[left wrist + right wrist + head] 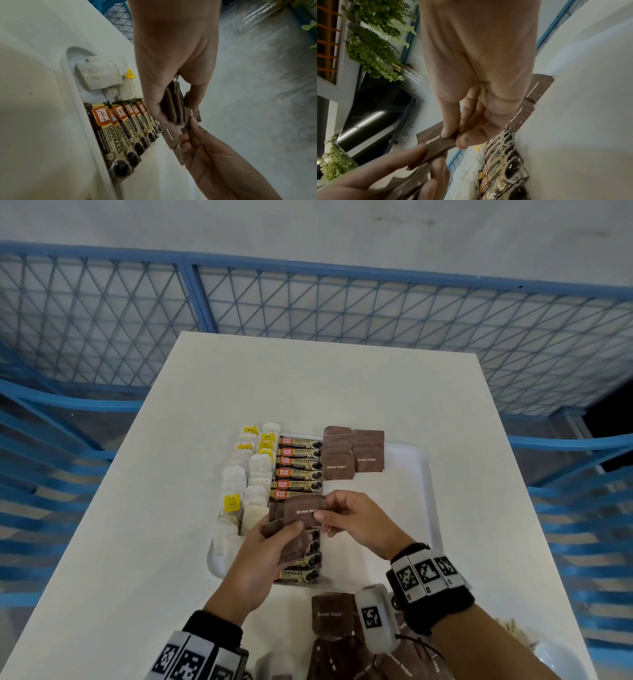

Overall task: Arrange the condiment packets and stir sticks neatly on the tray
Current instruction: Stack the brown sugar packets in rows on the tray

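Note:
A white tray point(424, 474) on the white table holds tea bags point(255, 470) in its left columns. Coffee granule sticks point(298, 463) run down its middle and brown sugar packets point(352, 453) lie at its far right. Over the tray's near half, my left hand point(284, 539) grips a stack of brown sugar packets point(294, 546). My right hand point(323, 517) pinches the top packet point(301, 511) of that stack between thumb and fingers. The left wrist view shows the stack point(173, 106) edge-on above the coffee sticks point(120, 128). The right wrist view shows the pinched packet point(435, 140).
More loose brown sugar packets point(332, 614) lie in a heap at the table's near edge, partly under my right wrist. Pale tan sticks point(513, 628) and a white dish point(555, 659) sit at the near right corner. A blue mesh fence point(342, 302) stands beyond the table.

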Available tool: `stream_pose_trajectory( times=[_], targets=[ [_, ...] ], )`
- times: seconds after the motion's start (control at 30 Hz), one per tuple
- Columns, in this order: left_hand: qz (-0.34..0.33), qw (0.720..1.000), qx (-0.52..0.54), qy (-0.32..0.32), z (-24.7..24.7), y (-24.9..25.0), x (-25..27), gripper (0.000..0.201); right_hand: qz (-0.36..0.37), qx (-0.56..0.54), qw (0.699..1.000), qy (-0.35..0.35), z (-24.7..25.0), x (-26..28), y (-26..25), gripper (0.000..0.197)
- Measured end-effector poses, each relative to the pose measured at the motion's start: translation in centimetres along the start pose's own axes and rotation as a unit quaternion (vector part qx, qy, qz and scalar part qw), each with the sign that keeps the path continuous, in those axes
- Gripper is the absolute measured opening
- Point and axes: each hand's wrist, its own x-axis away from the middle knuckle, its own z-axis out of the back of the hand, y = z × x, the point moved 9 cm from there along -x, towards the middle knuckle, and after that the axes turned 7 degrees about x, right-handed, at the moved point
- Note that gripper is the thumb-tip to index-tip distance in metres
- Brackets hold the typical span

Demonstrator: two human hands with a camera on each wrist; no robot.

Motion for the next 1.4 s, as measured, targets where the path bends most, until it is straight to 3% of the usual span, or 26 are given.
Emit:
stream_pose_trajectory(
  times=[0.1,0.2,0.33,0.43,0.73,1.0,1.17,1.23,1.3,1.4],
  targets=[
    [0.018,1.0,0.013,0.006,0.2,-0.3,0.0,0.023,-0.003,-0.007,0.999,0.037,2.1,0.0,0.4,0.006],
    [0.027,1.0,0.008,-0.003,0.1,-0.4,0.1,0.027,-0.017,0.026,0.993,0.117,5.8,-0.3,1.4,0.011],
    [0.02,1.0,0.004,-0.007,0.1,-0.2,0.2,0.027,-0.058,0.082,0.967,0.234,11.0,-0.9,3.6,0.004],
    [0.011,1.0,-0.002,-0.011,0.2,-0.2,0.3,0.025,-0.082,0.131,0.946,0.285,13.8,-1.4,4.8,0.003],
    [-0.028,1.0,-0.011,-0.007,0.9,0.6,0.4,0.025,-0.116,0.204,0.926,0.294,15.2,-3.2,4.7,0.015],
    [-0.046,0.999,-0.015,0.01,1.4,0.7,0.2,0.026,-0.128,0.195,0.915,0.329,15.3,-3.1,4.3,0.022],
    [-0.046,0.999,-0.013,0.018,1.6,0.6,0.1,0.028,-0.081,0.204,0.905,0.365,14.0,-1.4,1.7,0.033],
    [-0.048,0.999,-0.017,0.019,1.6,0.6,0.1,0.029,-0.041,0.207,0.919,0.333,11.8,-0.8,0.0,0.022],
    [-0.049,0.998,-0.02,0.016,1.4,0.5,0.1,0.028,-0.014,0.219,0.947,0.236,8.3,-0.5,-1.1,0.017],
    [-0.048,0.998,-0.025,0.013,1.0,0.5,0.2,0.037,-0.016,0.167,0.983,0.07,2.8,0.8,-1.4,0.027]
  ],
)
